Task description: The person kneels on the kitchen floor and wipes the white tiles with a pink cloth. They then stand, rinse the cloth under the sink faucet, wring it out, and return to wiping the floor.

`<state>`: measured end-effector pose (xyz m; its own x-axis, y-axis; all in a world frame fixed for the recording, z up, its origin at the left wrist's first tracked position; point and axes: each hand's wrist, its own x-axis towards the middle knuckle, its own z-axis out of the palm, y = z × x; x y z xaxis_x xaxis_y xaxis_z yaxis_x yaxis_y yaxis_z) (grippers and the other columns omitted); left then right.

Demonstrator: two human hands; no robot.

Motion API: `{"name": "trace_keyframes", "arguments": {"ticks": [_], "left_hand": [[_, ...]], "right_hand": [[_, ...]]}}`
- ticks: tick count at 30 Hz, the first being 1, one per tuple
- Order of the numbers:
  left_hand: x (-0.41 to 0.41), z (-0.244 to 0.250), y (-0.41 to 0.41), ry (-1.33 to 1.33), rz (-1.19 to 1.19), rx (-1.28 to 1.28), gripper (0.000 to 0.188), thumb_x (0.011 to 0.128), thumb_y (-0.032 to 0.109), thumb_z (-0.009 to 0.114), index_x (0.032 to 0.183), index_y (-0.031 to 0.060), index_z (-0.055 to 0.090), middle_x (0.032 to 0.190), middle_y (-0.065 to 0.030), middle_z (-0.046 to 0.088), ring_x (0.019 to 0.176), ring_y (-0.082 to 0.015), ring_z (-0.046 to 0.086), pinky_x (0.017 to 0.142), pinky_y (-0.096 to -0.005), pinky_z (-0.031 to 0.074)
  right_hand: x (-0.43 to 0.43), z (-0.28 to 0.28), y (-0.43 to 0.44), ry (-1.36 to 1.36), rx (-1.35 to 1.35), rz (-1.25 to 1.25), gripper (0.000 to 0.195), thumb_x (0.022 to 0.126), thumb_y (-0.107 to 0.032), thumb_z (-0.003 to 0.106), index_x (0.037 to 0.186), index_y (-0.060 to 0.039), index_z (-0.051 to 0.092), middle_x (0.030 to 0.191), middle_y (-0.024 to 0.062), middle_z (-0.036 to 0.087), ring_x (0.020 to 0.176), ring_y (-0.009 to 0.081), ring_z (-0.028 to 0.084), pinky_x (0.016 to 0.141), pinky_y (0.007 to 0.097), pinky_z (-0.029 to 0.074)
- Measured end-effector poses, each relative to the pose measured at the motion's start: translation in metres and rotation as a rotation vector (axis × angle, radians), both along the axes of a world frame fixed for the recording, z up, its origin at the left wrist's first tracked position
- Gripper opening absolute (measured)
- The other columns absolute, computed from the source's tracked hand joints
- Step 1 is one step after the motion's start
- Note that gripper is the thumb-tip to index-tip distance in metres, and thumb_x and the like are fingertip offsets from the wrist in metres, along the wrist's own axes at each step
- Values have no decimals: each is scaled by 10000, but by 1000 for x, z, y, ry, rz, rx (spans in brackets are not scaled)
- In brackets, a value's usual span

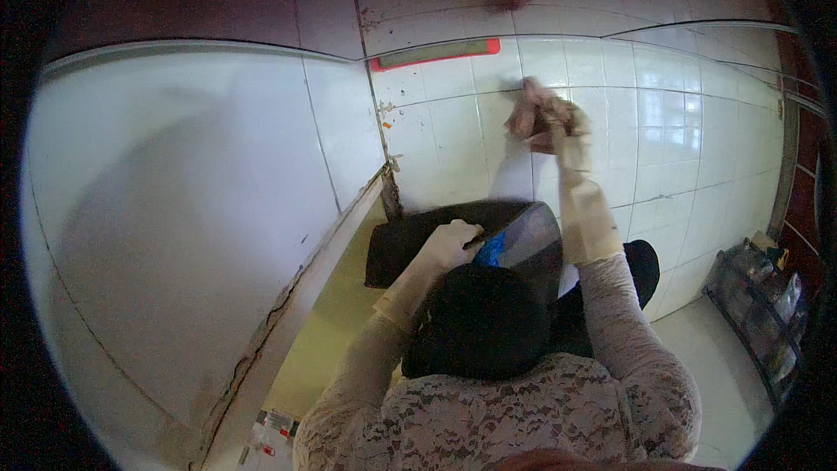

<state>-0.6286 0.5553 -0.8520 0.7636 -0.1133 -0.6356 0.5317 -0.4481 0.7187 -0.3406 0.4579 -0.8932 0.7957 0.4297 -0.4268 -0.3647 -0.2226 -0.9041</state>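
My left hand (454,242), in a pale glove, is closed on a dark edge at the black container (409,235) before me. Inside or behind that edge shows something bright blue (492,250), partly hidden. My right hand (546,114), in a long pale glove, reaches out over the white tiled surface (451,137). It is blurred by motion, and a brownish mass shows at its fingers. Whether that is a cloth, another held thing or a reflection I cannot tell. My black-clad knee (484,320) hides the container's near side.
A red-rimmed panel (435,55) lies along the tiles. Brown stains and flakes (392,160) mark the tile corner. On the left runs a white panel (196,209) with a cracked, chipped edge (288,294). A dark rack (752,307) holding bagged items stands at the right.
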Motion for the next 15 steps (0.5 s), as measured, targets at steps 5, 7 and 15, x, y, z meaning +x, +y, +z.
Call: {"name": "trace_keyframes", "arguments": {"ticks": [5, 7, 15], "left_hand": [[-8, -9, -7, -157, 87, -2, 330, 936, 293, 676, 1167, 59, 694, 1063, -169, 708, 1073, -365, 638, 899, -459, 545], [-4, -7, -6, -194, 133, 13, 311, 924, 276, 691, 1137, 49, 701, 1037, -169, 708, 1050, -370, 642, 881, -461, 549], [-4, -9, -7, -257, 213, -20, 278, 887, 233, 739, 1112, 70, 715, 1007, -177, 708, 988, -376, 660, 835, -442, 558]], "right_hand": [[22, -56, -90, -268, -308, -113, 259, 967, 2, 607, 1223, -2, 647, 1138, 111, 697, 1007, 194, 669, 856, 302, 569], [-27, -77, -42, -383, -287, -28, 247, 924, 20, 626, 1165, -23, 656, 1134, 94, 680, 1024, 212, 646, 892, 313, 545], [-98, -11, 112, 43, 89, -53, 213, 892, 23, 724, 1095, 6, 661, 1099, 110, 737, 980, 183, 704, 852, 280, 571]]}}
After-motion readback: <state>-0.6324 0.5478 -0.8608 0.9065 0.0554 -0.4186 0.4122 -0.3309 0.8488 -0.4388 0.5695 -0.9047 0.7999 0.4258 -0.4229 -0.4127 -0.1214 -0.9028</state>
